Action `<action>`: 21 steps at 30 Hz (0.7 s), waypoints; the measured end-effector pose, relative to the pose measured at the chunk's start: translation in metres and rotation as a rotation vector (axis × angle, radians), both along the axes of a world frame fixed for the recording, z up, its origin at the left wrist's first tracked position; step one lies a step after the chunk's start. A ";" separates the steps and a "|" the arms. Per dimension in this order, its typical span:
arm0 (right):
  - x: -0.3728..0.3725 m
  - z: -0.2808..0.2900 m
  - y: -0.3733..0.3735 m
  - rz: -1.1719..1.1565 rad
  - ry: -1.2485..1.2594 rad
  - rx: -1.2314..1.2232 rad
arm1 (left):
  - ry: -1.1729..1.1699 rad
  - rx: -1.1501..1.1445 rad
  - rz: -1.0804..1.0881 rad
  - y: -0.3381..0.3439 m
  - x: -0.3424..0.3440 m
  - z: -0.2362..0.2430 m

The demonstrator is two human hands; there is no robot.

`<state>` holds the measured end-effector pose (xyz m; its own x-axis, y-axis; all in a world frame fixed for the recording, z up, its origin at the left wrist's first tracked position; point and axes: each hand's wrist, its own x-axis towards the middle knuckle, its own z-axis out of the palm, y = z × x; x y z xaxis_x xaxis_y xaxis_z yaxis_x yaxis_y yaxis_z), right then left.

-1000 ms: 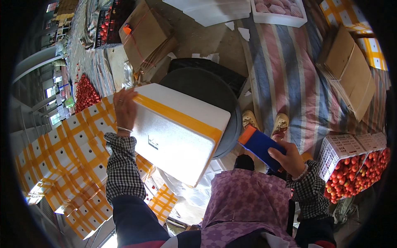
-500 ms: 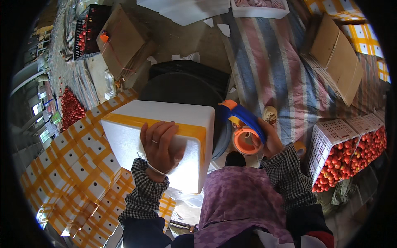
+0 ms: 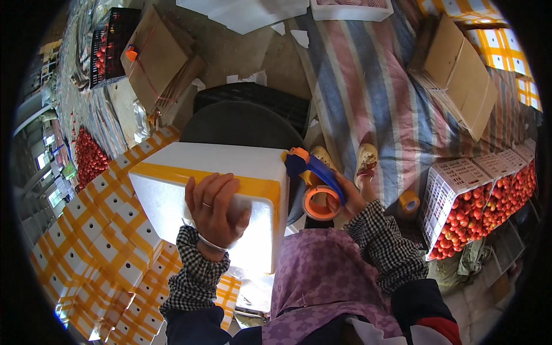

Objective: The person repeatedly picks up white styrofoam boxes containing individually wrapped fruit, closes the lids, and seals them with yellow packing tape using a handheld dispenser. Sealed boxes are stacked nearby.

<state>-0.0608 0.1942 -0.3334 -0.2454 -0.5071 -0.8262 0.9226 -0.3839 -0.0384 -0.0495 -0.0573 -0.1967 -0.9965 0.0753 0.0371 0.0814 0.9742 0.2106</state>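
A white foam box (image 3: 213, 154) sits tilted on a round dark surface (image 3: 241, 123), a band of yellow tape running along its edge. My left hand (image 3: 215, 210) is closed over that taped edge, fingers across the tape and thumb lower on the side face. In my right hand (image 3: 352, 194) is a blue and orange tape dispenser (image 3: 326, 177), its orange-tipped head at the box's right corner. The fingertips of this hand are partly hidden behind the dispenser.
Taped foam boxes (image 3: 95, 230) are stacked at the left. Crates of tomatoes (image 3: 477, 215) stand at the right, near a yellow tape roll (image 3: 409, 201). Flat cardboard (image 3: 454, 75) lies on the striped sheet (image 3: 379, 86). A black crate (image 3: 253, 95) is beyond the round surface.
My right hand has brought the dispenser left and slightly down, so its head meets the box's corner. My left hand stays on the box. The whole view has shifted a little.
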 end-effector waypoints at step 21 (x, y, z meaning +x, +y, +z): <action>-0.016 -0.013 -0.028 -0.004 -0.044 -0.083 | -0.997 -0.417 -0.649 -0.033 -0.115 -0.015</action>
<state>-0.0769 0.1660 -0.3468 -0.2121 -0.5734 -0.7914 0.9211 -0.3879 0.0342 -0.1644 -0.0903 -0.2119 -0.3531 0.3849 -0.8528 0.5521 0.8216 0.1423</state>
